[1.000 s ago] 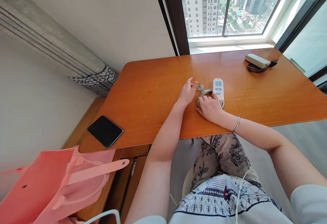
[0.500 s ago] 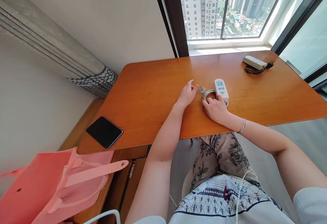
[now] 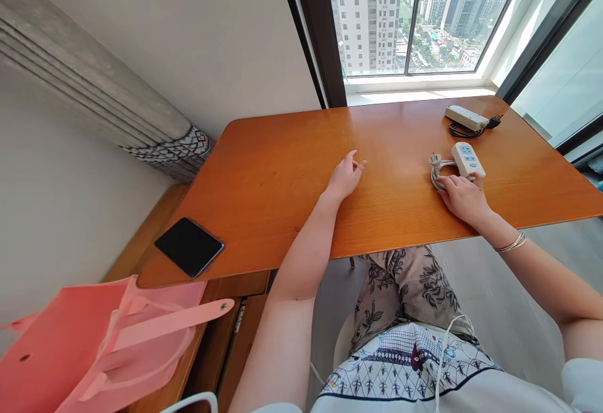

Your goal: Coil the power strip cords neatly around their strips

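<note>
A small white power strip (image 3: pixel 468 159) with blue-marked sockets lies on the right part of the wooden table (image 3: pixel 282 193). Its grey cord (image 3: pixel 436 177) is looped beside it, the plug at the loop's far end. My right hand (image 3: pixel 464 198) has its fingers around the near end of the strip and the cord loop. Over the middle of the table, my left hand (image 3: pixel 347 175) is empty, fingers loosely curled and apart. A second, longer power strip (image 3: pixel 466 117) with a black cord sits farther back, beyond my right hand.
A black tablet or large phone (image 3: pixel 190 247) lies at the table's left front corner. Below that corner hangs a pink bag (image 3: pixel 70 344) with a strap. A window (image 3: pixel 414 17) stands behind the table, and a tied curtain (image 3: pixel 164 146) is at the left.
My right hand has shifted the white power strip and its looped cord to the right, away from my left hand. My left hand has stayed nearly in place.
</note>
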Demonstrator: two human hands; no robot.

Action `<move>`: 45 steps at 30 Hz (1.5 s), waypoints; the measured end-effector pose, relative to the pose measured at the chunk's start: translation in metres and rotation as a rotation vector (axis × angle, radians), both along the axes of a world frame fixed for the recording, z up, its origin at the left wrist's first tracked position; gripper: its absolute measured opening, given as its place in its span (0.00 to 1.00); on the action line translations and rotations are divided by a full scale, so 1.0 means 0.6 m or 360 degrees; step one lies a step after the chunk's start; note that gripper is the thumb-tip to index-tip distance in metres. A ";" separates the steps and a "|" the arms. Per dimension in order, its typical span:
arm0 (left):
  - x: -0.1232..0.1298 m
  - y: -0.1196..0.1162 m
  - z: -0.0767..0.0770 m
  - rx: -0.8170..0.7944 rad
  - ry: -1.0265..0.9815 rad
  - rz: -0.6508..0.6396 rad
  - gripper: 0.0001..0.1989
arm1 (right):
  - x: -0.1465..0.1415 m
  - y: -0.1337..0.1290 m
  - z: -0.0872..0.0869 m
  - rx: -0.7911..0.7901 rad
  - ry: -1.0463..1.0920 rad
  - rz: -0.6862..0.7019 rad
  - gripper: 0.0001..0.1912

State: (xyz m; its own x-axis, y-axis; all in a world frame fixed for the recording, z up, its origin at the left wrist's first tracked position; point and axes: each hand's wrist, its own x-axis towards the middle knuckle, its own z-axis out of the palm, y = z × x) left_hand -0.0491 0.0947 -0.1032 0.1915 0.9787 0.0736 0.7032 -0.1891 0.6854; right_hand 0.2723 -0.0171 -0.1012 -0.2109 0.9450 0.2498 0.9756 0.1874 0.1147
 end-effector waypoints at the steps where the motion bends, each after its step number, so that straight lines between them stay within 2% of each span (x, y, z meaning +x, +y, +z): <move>1: 0.000 -0.001 0.001 -0.0007 0.0002 -0.0007 0.33 | 0.019 -0.003 -0.001 0.0017 0.0006 -0.0048 0.19; 6: 0.002 -0.008 0.007 -0.0063 0.0017 -0.0016 0.33 | 0.101 -0.014 -0.010 0.0050 0.0016 -0.0243 0.22; 11: 0.003 -0.009 0.007 -0.0076 0.0026 -0.0025 0.32 | 0.161 -0.015 -0.024 0.0136 0.0016 -0.0390 0.23; 16: 0.002 -0.006 0.003 -0.0053 0.0017 -0.0017 0.31 | 0.190 -0.015 -0.029 0.0160 0.0030 -0.0470 0.23; 21: 0.001 -0.004 0.000 -0.0046 0.0013 -0.0019 0.31 | 0.187 -0.022 -0.027 0.0218 0.0053 -0.0462 0.23; 24: 0.001 -0.002 -0.004 -0.0024 0.0009 -0.0025 0.30 | 0.166 -0.029 -0.021 0.0357 0.0069 -0.0453 0.22; 27: 0.001 0.000 -0.008 0.0001 0.0025 -0.0032 0.30 | 0.124 -0.031 -0.012 0.0367 0.0088 -0.0329 0.23; 32: 0.002 -0.001 -0.008 0.0000 0.0056 -0.0024 0.30 | 0.016 -0.011 0.005 0.0125 0.0222 0.0121 0.20; 37: -0.001 0.000 -0.011 0.0000 0.0035 -0.0030 0.29 | -0.097 0.047 0.029 -0.0144 0.0331 0.0519 0.18; 41: -0.004 0.002 -0.013 0.0020 -0.0007 -0.0022 0.27 | -0.163 0.106 0.041 -0.0249 0.0368 0.0550 0.20; 45: -0.006 0.004 -0.013 0.0039 0.0008 -0.0050 0.25 | -0.189 0.138 0.034 -0.0336 0.0419 0.0369 0.21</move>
